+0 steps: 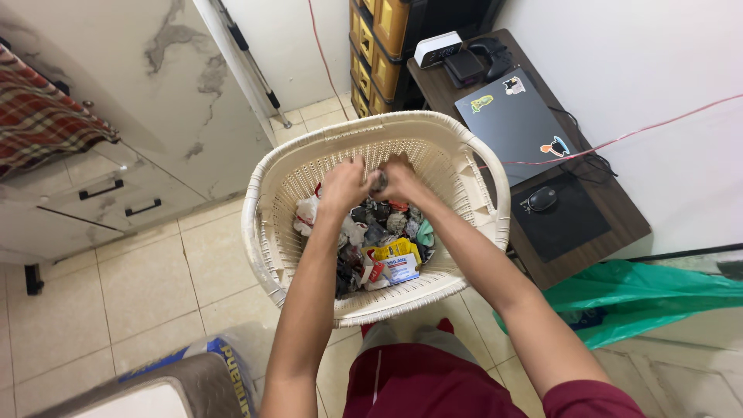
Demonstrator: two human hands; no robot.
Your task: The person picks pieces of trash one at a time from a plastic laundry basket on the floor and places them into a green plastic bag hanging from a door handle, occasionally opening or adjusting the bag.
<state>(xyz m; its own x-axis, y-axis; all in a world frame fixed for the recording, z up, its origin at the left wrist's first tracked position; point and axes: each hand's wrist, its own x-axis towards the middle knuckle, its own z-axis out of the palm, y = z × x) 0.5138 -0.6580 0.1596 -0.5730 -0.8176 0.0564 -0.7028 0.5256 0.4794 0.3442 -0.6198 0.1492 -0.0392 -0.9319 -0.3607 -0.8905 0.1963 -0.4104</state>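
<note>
A cream woven plastic basket (267,232) stands on the tiled floor in front of me. It holds several crumpled pieces of cloth, white, grey and dark, plus a yellow and white packet (395,259). Both my arms reach down into it. My left hand (343,184) and my right hand (398,176) meet above the pile, and together they grip a small dark grey bundle (378,182) between them. The bundle is mostly hidden by my fingers.
A brown desk (611,197) at the right carries a closed grey laptop (515,116), a mouse (542,199) on a black pad and cables. A green plastic bag (642,298) lies lower right. White marbled cabinets (139,101) stand left; yellow drawers (383,39) behind.
</note>
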